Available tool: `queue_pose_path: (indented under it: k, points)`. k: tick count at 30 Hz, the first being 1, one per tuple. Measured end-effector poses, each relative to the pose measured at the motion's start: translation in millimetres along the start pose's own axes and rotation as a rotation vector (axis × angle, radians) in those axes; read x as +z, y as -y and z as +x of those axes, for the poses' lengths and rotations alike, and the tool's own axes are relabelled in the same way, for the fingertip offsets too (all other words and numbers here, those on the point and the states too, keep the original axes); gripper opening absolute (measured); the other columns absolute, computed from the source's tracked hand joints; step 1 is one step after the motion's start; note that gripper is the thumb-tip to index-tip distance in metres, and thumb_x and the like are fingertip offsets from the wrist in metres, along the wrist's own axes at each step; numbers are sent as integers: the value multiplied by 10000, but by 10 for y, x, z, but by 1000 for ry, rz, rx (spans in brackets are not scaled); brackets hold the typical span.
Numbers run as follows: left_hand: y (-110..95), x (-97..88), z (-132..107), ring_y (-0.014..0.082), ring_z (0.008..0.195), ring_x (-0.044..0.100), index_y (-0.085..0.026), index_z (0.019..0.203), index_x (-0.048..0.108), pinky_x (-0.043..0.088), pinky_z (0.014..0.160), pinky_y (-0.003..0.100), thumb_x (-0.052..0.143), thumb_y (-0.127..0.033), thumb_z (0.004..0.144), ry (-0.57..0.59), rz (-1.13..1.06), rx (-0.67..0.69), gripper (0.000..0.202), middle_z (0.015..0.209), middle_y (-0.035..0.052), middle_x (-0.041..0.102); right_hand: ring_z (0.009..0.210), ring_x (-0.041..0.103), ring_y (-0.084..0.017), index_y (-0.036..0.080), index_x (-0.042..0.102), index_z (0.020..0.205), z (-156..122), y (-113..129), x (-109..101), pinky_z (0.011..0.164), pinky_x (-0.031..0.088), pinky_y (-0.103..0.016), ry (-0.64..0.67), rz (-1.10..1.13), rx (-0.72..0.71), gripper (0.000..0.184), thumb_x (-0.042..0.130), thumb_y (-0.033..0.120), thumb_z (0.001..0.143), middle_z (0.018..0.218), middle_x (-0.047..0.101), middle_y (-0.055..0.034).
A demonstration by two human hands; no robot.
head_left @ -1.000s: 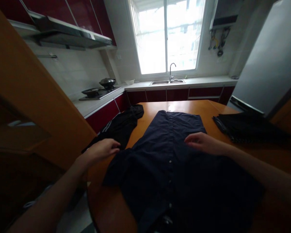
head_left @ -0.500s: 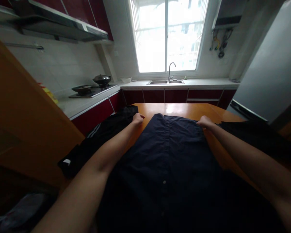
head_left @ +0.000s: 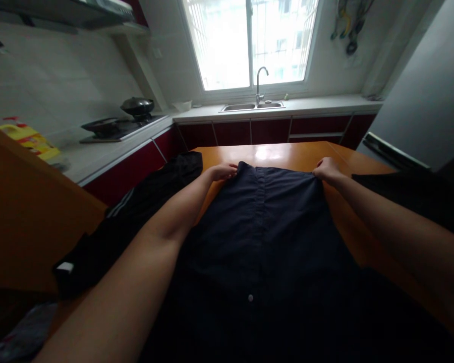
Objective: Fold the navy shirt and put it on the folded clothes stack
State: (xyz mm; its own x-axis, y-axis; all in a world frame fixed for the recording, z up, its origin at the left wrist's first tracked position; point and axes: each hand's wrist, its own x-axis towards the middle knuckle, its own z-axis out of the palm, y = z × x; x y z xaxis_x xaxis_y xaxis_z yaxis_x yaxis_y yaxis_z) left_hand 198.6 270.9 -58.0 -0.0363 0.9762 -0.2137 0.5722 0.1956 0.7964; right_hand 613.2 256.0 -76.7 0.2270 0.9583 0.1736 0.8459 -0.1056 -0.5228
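A dark navy button-up shirt point(head_left: 272, 237) lies spread along the orange wooden table point(head_left: 287, 152), buttons facing up. My left hand point(head_left: 223, 172) is closed on the shirt's far left corner. At the far right corner my right hand point(head_left: 326, 169) pinches the hem. Both arms stretch forward over the cloth.
A black garment with white stripes point(head_left: 136, 212) hangs over the table's left edge. Another dark folded garment point(head_left: 412, 194) lies at the right. Beyond the table are a counter with a sink point(head_left: 251, 106), a stove with pans point(head_left: 117, 123), a yellow bottle point(head_left: 28, 141) and a grey fridge point(head_left: 431, 91).
Both hands have gone from the shirt's middle and left sleeve out to its far corners and closed on them. I have leaned forward over the table.
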Motion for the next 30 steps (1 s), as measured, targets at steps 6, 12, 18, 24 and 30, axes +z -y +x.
queue_pose_path:
  k: [6,12,18,24,30]
  points:
    - [-282,164,31,169,605,616,-207,1016,756,454,562,239,863,-282,604,252,302,96,432,675,41,665,1026,663,-327,127,697,1061,-114,-59,-93,853,533,-402,83,-88,81,426,702,124,635,1078,706,-173]
    - [-354,111,76,164,612,555,-163,689,719,411,597,249,826,-268,613,203,449,183,168,603,26,617,985,666,-303,136,709,1028,-137,-62,-79,843,531,-393,107,-96,82,389,691,121,640,1036,709,-155]
    - [-360,-457,129,137,575,454,-175,557,598,378,604,254,716,-355,766,-5,519,295,300,543,-4,482,1049,632,-302,131,652,1182,-61,6,-133,897,501,-382,-40,-21,-17,504,679,130,679,1134,680,-173]
    - [-354,-985,65,159,677,582,-158,755,668,453,650,253,711,-418,810,-8,281,342,269,693,37,599,1098,617,-317,112,646,1196,49,127,-61,942,483,-401,-127,20,-21,464,695,222,748,1183,664,-195]
    - [-80,-1035,-197,198,718,649,-154,815,744,482,659,269,861,-129,569,253,322,-62,274,712,48,667,985,670,-318,117,730,945,119,89,120,885,522,-410,-58,77,57,231,711,202,732,1007,719,-178]
